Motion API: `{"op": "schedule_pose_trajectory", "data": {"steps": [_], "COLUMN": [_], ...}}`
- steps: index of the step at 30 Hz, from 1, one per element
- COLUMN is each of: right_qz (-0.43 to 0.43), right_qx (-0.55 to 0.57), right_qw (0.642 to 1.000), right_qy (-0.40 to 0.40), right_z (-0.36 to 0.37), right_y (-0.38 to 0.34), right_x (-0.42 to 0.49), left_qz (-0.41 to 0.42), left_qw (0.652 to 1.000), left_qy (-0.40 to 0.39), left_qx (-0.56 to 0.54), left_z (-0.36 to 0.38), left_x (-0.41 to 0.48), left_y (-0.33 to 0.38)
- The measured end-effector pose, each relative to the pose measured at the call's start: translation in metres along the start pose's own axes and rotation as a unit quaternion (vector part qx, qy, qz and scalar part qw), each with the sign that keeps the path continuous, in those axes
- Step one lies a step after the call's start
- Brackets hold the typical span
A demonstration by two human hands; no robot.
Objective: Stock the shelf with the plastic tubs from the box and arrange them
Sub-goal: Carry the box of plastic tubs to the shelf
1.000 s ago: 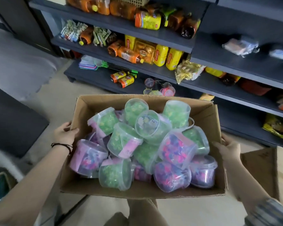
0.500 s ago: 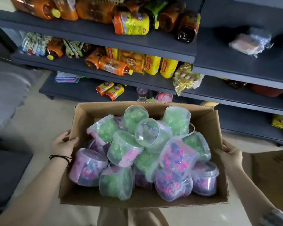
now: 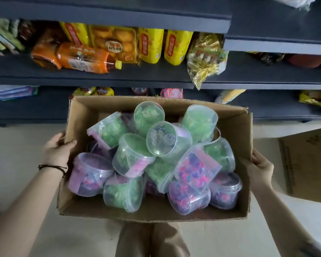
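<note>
Box (image 3: 156,216), heaped with tubs (image 3: 167,140) of green and purple contents, held before the shelf (image 3: 119,78), left hand (image 3: 57,149) and right hand (image 3: 260,167) each gripping a side wall; stocking apparently barely begun, the whole boxful unplaced and unarranged.

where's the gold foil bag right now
Head view, upper right of centre: the gold foil bag sits on the shelf just right of the yellow packets, its corner overhanging the shelf edge.

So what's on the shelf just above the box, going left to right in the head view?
Green packets → orange bottle lying down → yellow pack → another yellow pack → gold foil bag.
</note>
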State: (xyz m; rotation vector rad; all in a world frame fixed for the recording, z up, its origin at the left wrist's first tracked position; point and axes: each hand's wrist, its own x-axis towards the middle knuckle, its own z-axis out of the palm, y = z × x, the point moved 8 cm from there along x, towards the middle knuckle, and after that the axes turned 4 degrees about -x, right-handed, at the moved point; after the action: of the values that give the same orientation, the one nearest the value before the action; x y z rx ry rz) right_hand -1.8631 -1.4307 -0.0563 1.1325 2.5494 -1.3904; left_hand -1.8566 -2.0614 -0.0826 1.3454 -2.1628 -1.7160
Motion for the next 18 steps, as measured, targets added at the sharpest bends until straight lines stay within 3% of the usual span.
{"op": "schedule_pose_trajectory", "data": {"steps": [11,18], "right_qz": [0.048,0.048], "right_qx": [-0.019,-0.057], "right_qw": [0.999,0.997], "right_qy": [0.007,-0.005], "right_z": [0.057,0.069], "right_y": [0.052,0.056], "right_x": [0.065,0.088], "left_qz": [-0.032,-0.022], "left_qw": [0.999,0.997], "left_qy": [-0.011,-0.008], "left_qx": [0.036,0.074], "left_z": [0.067,0.091], "left_x": [0.056,0.068], "left_y": [-0.053,-0.048]}}
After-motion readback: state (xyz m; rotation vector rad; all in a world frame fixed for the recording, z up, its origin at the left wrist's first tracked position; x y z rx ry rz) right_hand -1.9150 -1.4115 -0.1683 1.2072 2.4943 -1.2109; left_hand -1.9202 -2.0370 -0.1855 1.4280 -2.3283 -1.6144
